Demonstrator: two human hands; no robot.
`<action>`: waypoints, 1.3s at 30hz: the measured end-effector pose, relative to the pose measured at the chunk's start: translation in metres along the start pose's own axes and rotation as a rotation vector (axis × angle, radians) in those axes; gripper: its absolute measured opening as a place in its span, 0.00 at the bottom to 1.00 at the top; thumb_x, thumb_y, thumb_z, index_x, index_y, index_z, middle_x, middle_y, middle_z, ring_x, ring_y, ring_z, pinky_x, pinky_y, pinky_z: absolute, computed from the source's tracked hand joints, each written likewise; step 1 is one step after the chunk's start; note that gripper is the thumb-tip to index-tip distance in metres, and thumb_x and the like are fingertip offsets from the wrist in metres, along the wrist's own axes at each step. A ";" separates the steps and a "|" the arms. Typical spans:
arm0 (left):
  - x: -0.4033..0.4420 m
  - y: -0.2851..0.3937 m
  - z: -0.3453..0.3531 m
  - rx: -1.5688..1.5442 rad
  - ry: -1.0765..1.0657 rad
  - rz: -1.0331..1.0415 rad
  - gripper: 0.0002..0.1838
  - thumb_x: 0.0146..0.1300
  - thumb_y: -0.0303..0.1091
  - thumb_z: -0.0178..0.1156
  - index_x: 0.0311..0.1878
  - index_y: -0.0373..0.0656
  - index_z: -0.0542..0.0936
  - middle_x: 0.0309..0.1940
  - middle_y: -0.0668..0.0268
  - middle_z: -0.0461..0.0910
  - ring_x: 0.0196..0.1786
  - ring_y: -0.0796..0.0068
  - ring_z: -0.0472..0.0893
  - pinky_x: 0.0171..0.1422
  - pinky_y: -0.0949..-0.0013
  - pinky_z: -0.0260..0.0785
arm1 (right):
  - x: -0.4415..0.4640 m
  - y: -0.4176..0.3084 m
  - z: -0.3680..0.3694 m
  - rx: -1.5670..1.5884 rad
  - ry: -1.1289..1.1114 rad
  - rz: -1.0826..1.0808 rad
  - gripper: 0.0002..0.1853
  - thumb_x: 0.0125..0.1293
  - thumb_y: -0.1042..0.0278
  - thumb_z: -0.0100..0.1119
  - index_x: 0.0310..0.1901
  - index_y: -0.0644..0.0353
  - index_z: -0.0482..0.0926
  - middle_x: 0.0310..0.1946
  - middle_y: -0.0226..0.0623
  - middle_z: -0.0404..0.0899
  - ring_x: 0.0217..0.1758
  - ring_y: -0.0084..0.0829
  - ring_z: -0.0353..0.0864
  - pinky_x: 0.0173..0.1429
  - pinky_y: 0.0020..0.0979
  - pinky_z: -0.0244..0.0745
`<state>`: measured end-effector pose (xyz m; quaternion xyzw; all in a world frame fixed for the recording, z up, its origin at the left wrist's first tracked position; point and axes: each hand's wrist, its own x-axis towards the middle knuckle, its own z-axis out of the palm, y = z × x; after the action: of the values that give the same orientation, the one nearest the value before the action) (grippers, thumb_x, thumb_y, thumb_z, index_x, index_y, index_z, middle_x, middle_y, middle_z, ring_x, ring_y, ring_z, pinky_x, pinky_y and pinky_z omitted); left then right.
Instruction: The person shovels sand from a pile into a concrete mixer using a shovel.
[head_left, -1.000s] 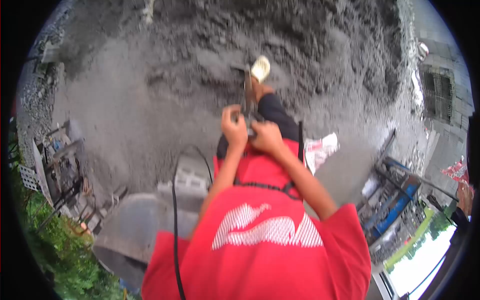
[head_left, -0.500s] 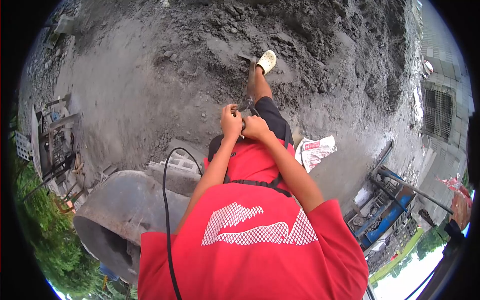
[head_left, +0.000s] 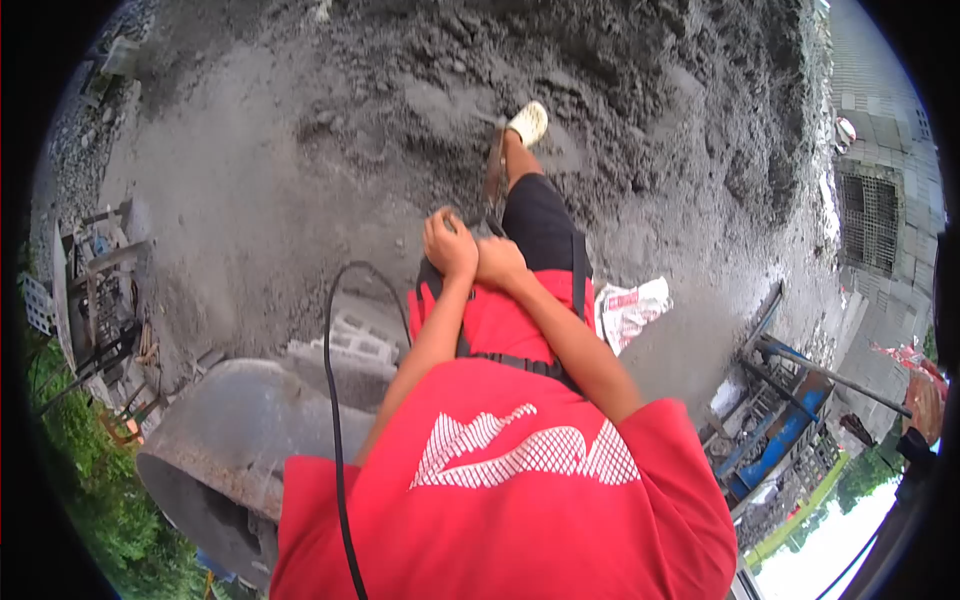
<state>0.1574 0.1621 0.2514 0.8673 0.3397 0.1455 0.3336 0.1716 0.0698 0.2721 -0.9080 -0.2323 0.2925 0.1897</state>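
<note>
My left hand (head_left: 450, 243) is curled at the top of a shovel-like tool (head_left: 494, 175), just in front of my waist. Pressed against it on the right, my right hand (head_left: 500, 262) is closed around the same handle end, most of which the fingers hide. The tool's blurred metal part points away from me, down beside a foot in a pale clog (head_left: 529, 122). Loose grey sand (head_left: 400, 140) surrounds the foot and the tool's far end.
A large metal drum (head_left: 235, 420) and hollow blocks (head_left: 355, 340) are at the lower left. A white sack (head_left: 635, 308) lies right of my leg. Blue metal equipment (head_left: 775, 450) stands farther right. Scrap (head_left: 100, 290) is piled far left. A black cable (head_left: 332, 400) loops past my left arm.
Both hands have moved slightly left and now sit closer together. The foot and tool have shifted a little in view, and the tool looks more blurred than half a second ago.
</note>
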 end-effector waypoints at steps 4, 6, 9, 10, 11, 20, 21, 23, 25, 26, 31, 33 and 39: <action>-0.003 -0.008 -0.007 0.038 -0.032 -0.019 0.09 0.58 0.33 0.52 0.41 0.43 0.77 0.40 0.58 0.76 0.45 0.55 0.75 0.50 0.56 0.66 | -0.006 -0.010 0.015 0.015 0.107 0.055 0.18 0.50 0.51 0.59 0.23 0.61 0.80 0.24 0.48 0.80 0.29 0.45 0.82 0.36 0.41 0.78; 0.000 -0.007 -0.002 0.055 -0.090 -0.060 0.11 0.59 0.35 0.51 0.42 0.43 0.76 0.41 0.57 0.76 0.46 0.54 0.74 0.50 0.55 0.65 | 0.001 0.003 0.027 -0.011 0.099 -0.006 0.18 0.52 0.51 0.57 0.28 0.61 0.79 0.29 0.51 0.80 0.33 0.47 0.81 0.39 0.43 0.77; -0.014 -0.014 -0.006 0.185 -0.093 -0.044 0.11 0.62 0.38 0.49 0.41 0.43 0.76 0.40 0.55 0.75 0.45 0.52 0.75 0.49 0.52 0.66 | -0.009 0.007 0.038 -0.011 0.053 -0.014 0.20 0.52 0.50 0.58 0.28 0.62 0.79 0.29 0.50 0.80 0.32 0.46 0.81 0.38 0.43 0.76; -0.019 -0.023 0.001 0.176 -0.082 -0.053 0.11 0.62 0.39 0.49 0.41 0.44 0.76 0.40 0.56 0.76 0.45 0.53 0.75 0.50 0.52 0.65 | -0.006 0.018 0.053 -0.065 0.069 -0.058 0.19 0.51 0.49 0.59 0.28 0.61 0.79 0.28 0.48 0.80 0.31 0.45 0.81 0.37 0.43 0.76; -0.019 -0.025 0.003 0.125 -0.074 -0.091 0.10 0.61 0.39 0.50 0.40 0.46 0.76 0.40 0.58 0.77 0.46 0.55 0.75 0.50 0.53 0.65 | -0.004 0.022 0.061 -0.075 0.061 -0.029 0.18 0.50 0.49 0.59 0.28 0.59 0.79 0.26 0.48 0.80 0.30 0.45 0.81 0.37 0.43 0.76; -0.044 -0.062 -0.006 0.031 -0.028 -0.251 0.07 0.52 0.35 0.57 0.34 0.46 0.77 0.36 0.58 0.78 0.41 0.53 0.77 0.44 0.54 0.69 | -0.018 0.001 0.081 -0.054 -0.192 0.060 0.25 0.50 0.43 0.56 0.28 0.62 0.82 0.28 0.51 0.81 0.36 0.48 0.82 0.43 0.45 0.75; -0.055 -0.082 0.005 0.003 -0.003 -0.285 0.08 0.50 0.35 0.58 0.33 0.45 0.78 0.33 0.57 0.79 0.36 0.50 0.78 0.42 0.53 0.70 | -0.018 0.006 0.098 -0.054 -0.266 0.021 0.27 0.50 0.40 0.55 0.30 0.62 0.82 0.29 0.52 0.81 0.37 0.48 0.82 0.44 0.44 0.75; -0.078 -0.111 0.016 0.041 -0.043 -0.381 0.07 0.49 0.35 0.59 0.33 0.46 0.78 0.32 0.58 0.79 0.37 0.53 0.79 0.42 0.54 0.71 | -0.022 0.012 0.122 -0.057 -0.375 0.036 0.30 0.52 0.36 0.51 0.35 0.61 0.83 0.33 0.51 0.81 0.40 0.47 0.82 0.47 0.43 0.75; -0.101 -0.129 0.027 0.052 -0.020 -0.391 0.08 0.52 0.38 0.59 0.33 0.46 0.79 0.32 0.57 0.80 0.37 0.53 0.80 0.42 0.55 0.72 | -0.023 0.026 0.150 0.023 -0.544 0.076 0.31 0.53 0.36 0.51 0.41 0.61 0.81 0.39 0.51 0.80 0.47 0.46 0.80 0.53 0.43 0.72; -0.117 -0.138 0.034 0.076 -0.030 -0.408 0.09 0.54 0.39 0.59 0.34 0.45 0.79 0.32 0.57 0.81 0.37 0.53 0.80 0.42 0.55 0.72 | -0.027 0.048 0.174 0.098 -0.581 0.053 0.29 0.53 0.39 0.53 0.41 0.61 0.81 0.40 0.53 0.79 0.47 0.47 0.79 0.51 0.43 0.72; -0.180 -0.094 0.065 0.072 -0.425 -0.590 0.23 0.67 0.47 0.47 0.44 0.33 0.78 0.32 0.45 0.79 0.37 0.45 0.79 0.42 0.54 0.69 | -0.063 0.131 0.166 0.318 -0.730 -0.145 0.23 0.51 0.52 0.59 0.43 0.61 0.76 0.40 0.52 0.79 0.44 0.50 0.79 0.47 0.44 0.73; -0.236 -0.082 0.109 -0.272 -0.469 -0.652 0.26 0.70 0.47 0.41 0.58 0.33 0.68 0.42 0.50 0.79 0.48 0.57 0.78 0.52 0.61 0.66 | -0.089 0.175 0.135 0.272 -0.735 -0.095 0.23 0.50 0.51 0.60 0.42 0.61 0.76 0.40 0.52 0.79 0.43 0.51 0.79 0.47 0.45 0.73; -0.331 -0.016 0.207 -0.532 -0.783 -0.728 0.32 0.71 0.48 0.37 0.69 0.33 0.49 0.69 0.50 0.51 0.73 0.62 0.48 0.74 0.64 0.39 | -0.172 0.305 0.130 0.028 -0.217 0.059 0.10 0.46 0.63 0.57 0.24 0.60 0.79 0.21 0.45 0.78 0.28 0.44 0.80 0.38 0.43 0.71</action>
<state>0.0086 -0.1560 0.0798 0.5710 0.4188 -0.2288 0.6680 0.0620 -0.2446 0.1038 -0.8748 -0.2207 0.3976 0.1673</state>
